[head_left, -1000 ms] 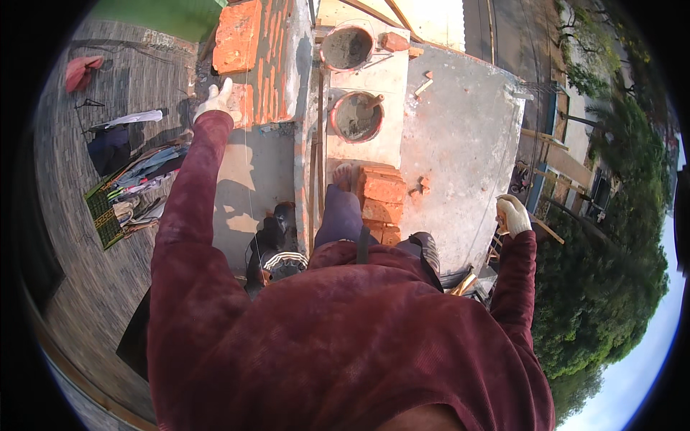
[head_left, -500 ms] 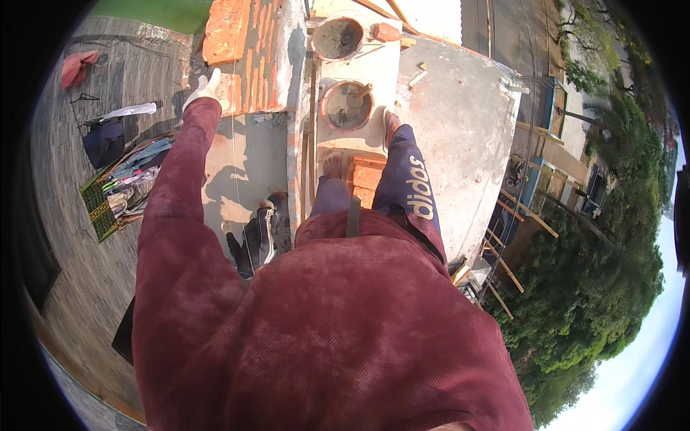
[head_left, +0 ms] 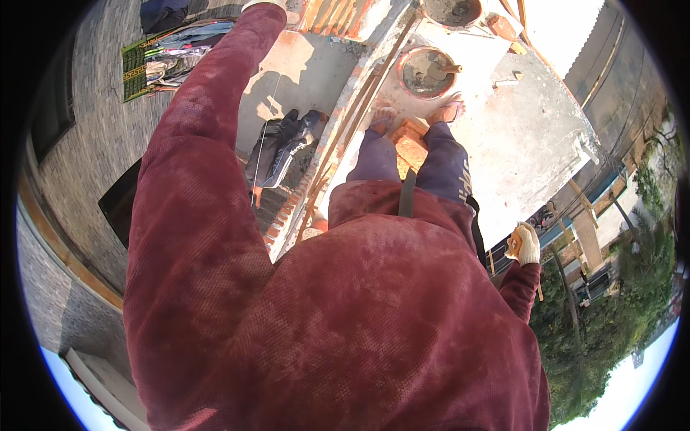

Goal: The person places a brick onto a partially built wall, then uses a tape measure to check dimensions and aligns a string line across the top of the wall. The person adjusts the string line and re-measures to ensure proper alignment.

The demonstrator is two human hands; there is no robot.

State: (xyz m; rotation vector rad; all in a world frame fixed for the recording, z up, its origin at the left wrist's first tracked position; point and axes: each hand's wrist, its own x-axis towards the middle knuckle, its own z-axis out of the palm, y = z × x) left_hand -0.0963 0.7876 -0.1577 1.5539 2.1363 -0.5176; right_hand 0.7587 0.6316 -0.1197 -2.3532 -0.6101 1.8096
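Note:
My left hand, in a white glove, reaches to the top edge beside orange brickwork with mortar streaks; its fingers are cut off or hidden. At the right my gloved right hand is curled round a small orange-brown object that I cannot make out. Near my feet stand two round buckets of grey mortar, one with a handle sticking out, the other higher up with an orange brick beside it. A stack of orange bricks lies between my legs. A thin string runs down past the brickwork.
Another person's dark-clad legs appear below, left of a narrow wall edge with long wooden strips. The concrete slab drops off at the right toward wires, street and trees. Clothes lie on the tiled roof at left.
The view has swung round, so the scene sits higher and tilted. My left hand now reaches the top edge. My right hand, hidden half a second ago, shows again at the right.

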